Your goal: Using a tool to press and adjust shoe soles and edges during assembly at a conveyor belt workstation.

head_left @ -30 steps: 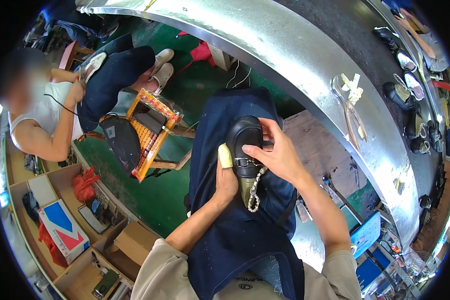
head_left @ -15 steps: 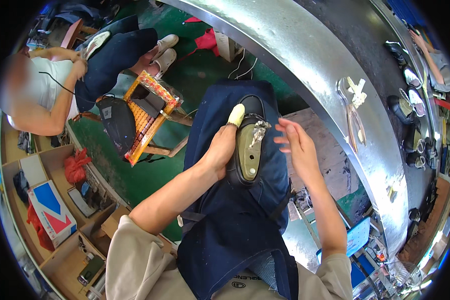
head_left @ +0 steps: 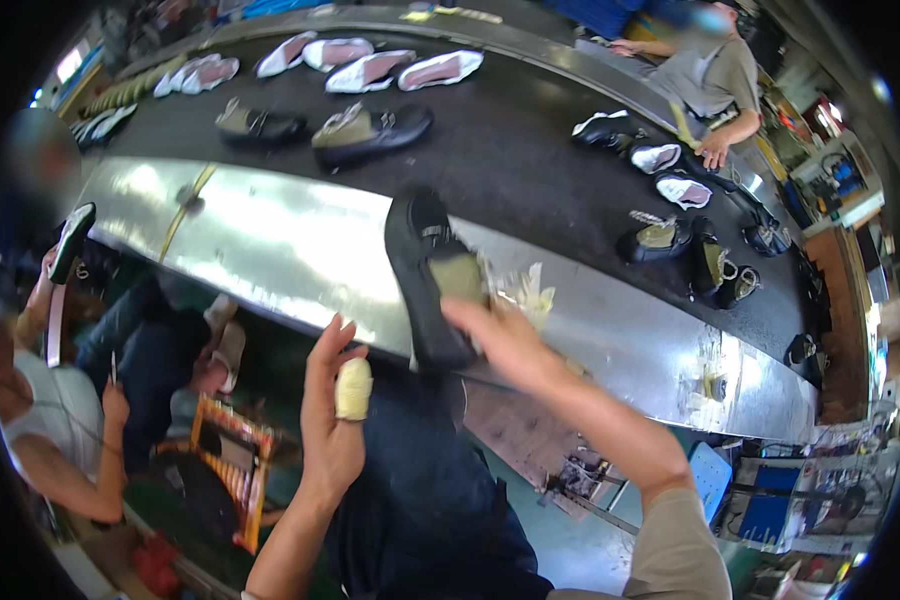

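My right hand (head_left: 505,340) grips a black shoe (head_left: 425,270) with an olive insert and holds it over the metal edge of the conveyor (head_left: 270,250). My left hand (head_left: 332,410) hovers lower left of the shoe with fingers spread and holds nothing; its thumb wears a pale yellow wrap (head_left: 353,388). A dark blue apron (head_left: 420,500) covers my lap below both hands.
Several black shoes (head_left: 370,130) and white insoles (head_left: 370,70) lie on the dark belt (head_left: 530,160). A seated person (head_left: 60,400) works at the left beside an orange stool (head_left: 225,460). Another person (head_left: 705,80) stands at the far right of the belt.
My head has lifted from my lap to the belt. My right hand has taken the shoe and raised it toward the conveyor; my left hand has let go and opened.
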The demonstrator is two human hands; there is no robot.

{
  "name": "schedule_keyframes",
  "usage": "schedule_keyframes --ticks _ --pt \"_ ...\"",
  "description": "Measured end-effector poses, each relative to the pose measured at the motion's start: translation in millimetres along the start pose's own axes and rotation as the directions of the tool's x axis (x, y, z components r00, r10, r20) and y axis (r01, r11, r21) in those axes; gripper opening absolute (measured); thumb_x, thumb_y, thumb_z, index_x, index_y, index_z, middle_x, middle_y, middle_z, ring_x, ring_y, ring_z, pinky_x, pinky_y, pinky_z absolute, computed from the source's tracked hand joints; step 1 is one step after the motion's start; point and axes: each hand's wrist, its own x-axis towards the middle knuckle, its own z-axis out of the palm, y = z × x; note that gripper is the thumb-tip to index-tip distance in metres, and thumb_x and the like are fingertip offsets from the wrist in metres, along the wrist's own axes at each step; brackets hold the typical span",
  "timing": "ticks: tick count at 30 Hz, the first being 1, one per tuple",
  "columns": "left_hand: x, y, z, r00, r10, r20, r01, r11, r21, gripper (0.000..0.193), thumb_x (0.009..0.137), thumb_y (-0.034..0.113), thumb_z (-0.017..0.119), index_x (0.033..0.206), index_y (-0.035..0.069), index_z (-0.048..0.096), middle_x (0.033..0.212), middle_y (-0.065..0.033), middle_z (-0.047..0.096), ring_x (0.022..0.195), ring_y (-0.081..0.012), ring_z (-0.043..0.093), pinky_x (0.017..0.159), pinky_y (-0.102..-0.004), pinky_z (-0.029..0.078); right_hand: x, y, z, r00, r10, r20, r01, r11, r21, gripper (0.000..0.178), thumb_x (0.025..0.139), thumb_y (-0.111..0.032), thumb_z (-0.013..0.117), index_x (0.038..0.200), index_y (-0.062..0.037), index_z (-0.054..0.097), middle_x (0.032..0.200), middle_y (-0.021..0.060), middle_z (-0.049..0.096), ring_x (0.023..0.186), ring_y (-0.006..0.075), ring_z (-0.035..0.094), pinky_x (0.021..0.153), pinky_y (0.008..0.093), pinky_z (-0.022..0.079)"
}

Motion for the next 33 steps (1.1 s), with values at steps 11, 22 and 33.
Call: schedule_keyframes --ticks 11,22,33 --pt "99.0 -53.2 6.7 0.953 0.270 0.135 -0.266 0.538 0.800 0.051 0.083 0.017 0.064 0.133 0.008 0.066 0.132 -0.0122 0.066 0.117 -0.0333 0.065 0.099 -0.0425 0.042 226.1 4.9 -207.7 0.719 -0.686 -0.109 0.150 0.306 -0.940 0.032 0.105 -0.021 0.051 0.130 -0.0062 0.064 0.129 0.0174 0.068 0.121 0.0348 0.065 0.103 0.0422 0.051" --pt "101.6 -60.4 -2.8 0.943 0.306 0.132 -0.290 0.561 0.775 0.042 0.083 0.026 0.067 0.121 0.010 0.074 0.123 -0.0095 0.073 0.116 -0.0327 0.067 0.097 -0.0414 0.044 197.9 -69.7 -269.7 0.644 -0.595 0.481 0.277 -0.405 -0.871 0.056 0.069 -0.032 0.089 0.116 -0.0145 0.065 0.110 0.0046 0.065 0.107 0.0279 0.062 0.104 0.0428 0.046" --pt "96.1 -60.5 -2.4 0.966 0.256 -0.031 -0.238 0.930 0.280 0.098 0.079 0.026 0.087 0.154 -0.004 0.031 0.158 -0.0283 0.039 0.142 -0.0395 0.046 0.118 -0.0496 0.039 163.7 -44.8 -122.5 0.914 -0.404 -0.021 0.343 0.801 -0.491 0.050 0.106 -0.054 0.049 0.114 -0.0098 0.070 0.103 0.0188 0.073 0.096 0.0364 0.072 0.089 0.0419 0.056"
